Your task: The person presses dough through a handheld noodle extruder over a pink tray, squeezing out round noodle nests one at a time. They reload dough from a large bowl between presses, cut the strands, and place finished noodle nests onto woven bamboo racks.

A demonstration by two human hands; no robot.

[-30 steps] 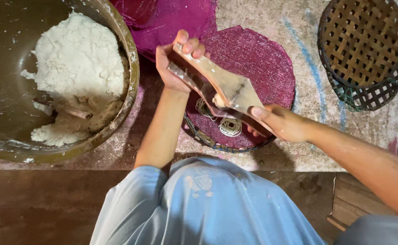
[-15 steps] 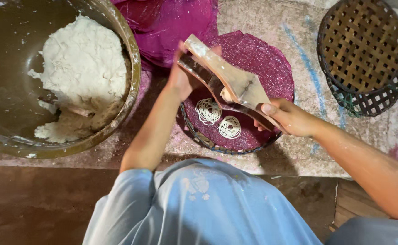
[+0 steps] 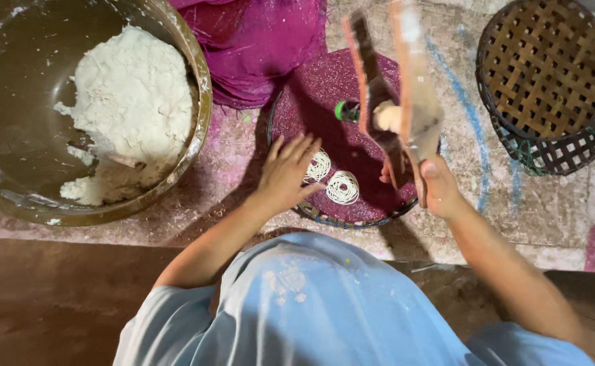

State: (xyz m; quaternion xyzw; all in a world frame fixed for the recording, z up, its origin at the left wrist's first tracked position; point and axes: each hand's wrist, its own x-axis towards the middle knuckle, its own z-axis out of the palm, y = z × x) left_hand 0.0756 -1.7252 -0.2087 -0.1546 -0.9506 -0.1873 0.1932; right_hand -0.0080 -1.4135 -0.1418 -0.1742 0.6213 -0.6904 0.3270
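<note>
My right hand [image 3: 435, 188] grips the handles of a wooden noodle press [image 3: 395, 102], which stands nearly upright and is spread apart, with a lump of white dough [image 3: 387, 116] at its centre. My left hand [image 3: 287, 169] rests flat, fingers apart, on a round purple mesh tray [image 3: 324, 88], touching its near left part. Two small coils of white noodle strands [image 3: 333, 177] lie on that tray just right of my left fingers.
A large metal bowl [image 3: 199, 102] holding a heap of white dough [image 3: 131, 102] sits at the left. More purple mesh trays [image 3: 256, 41] are stacked behind. A woven basket [image 3: 548, 81] stands at the right on the stone slab [image 3: 501, 203].
My left hand let go of the press and dropped onto the tray. The press swung up from lying across the tray to nearly upright, held by my right hand alone.
</note>
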